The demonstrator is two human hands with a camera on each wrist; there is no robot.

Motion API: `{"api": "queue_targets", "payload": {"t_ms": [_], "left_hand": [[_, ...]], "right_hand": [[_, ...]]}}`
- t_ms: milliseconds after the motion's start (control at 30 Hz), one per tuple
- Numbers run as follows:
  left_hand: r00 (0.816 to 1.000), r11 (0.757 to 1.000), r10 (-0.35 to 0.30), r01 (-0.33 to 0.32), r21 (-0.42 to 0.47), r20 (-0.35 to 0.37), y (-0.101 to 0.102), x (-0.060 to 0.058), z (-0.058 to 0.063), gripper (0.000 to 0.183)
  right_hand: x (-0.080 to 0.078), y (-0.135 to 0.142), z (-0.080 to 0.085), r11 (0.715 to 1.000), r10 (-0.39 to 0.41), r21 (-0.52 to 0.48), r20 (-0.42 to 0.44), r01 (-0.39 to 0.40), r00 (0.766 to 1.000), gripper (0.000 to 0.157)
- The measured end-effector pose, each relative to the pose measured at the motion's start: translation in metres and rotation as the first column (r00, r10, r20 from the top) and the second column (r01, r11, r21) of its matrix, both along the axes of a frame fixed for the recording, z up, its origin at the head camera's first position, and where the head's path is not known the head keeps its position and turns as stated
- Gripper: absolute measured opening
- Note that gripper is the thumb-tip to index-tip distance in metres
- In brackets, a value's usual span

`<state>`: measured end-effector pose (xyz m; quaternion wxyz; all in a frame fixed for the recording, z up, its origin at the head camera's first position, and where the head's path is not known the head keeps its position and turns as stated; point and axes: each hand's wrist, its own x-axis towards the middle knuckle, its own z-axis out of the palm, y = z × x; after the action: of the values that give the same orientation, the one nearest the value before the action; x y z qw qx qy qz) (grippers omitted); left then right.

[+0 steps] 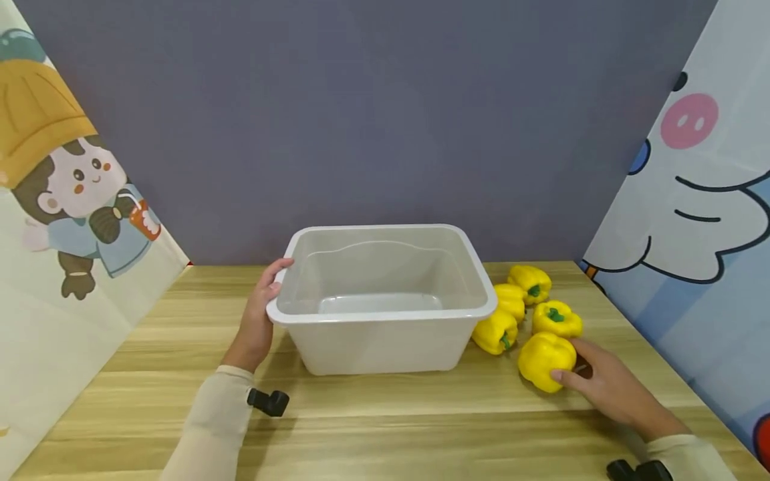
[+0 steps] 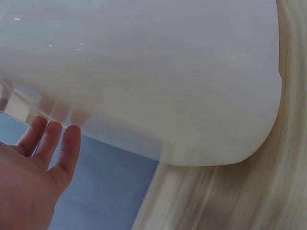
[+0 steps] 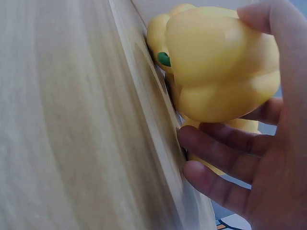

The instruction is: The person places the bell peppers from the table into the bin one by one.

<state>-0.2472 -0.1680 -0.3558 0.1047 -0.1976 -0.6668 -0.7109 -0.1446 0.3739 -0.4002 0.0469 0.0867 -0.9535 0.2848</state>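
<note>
A white plastic tub (image 1: 385,344) stands in the middle of the table. My left hand (image 1: 255,324) grips its left rim, with thumb and index finger at the edge; in the left wrist view several fingertips (image 2: 72,132) lie against the outer wall. To the tub's right, my right hand (image 1: 616,384) holds a yellow bell pepper (image 1: 546,362) between thumb and fingers. Seen from the right wrist, the thumb is on one side of this pepper (image 3: 220,62) and the lower fingers spread below it. Several more yellow bell peppers (image 1: 557,319) with green stems lie just behind it.
The loose peppers (image 1: 529,283) cluster against the tub's right side. A wood-grain table (image 1: 385,427) carries everything. A grey wall panel (image 1: 385,120) rises behind, and cartoon-printed panels (image 1: 710,220) flank the table. Each wrist wears a black camera (image 1: 269,403).
</note>
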Motion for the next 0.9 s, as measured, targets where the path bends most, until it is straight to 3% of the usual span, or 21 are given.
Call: {"api": "queue_targets", "payload": {"t_ms": [900], "left_hand": [[0.999,1.000,0.017,-0.017,-0.018,-0.028,-0.0010,0.0010,0.0005,0.046]], "right_hand": [[0.0021,0.0014,0.0051,0.998,-0.057,0.021,-0.001,0.057,0.998,0.058]]}}
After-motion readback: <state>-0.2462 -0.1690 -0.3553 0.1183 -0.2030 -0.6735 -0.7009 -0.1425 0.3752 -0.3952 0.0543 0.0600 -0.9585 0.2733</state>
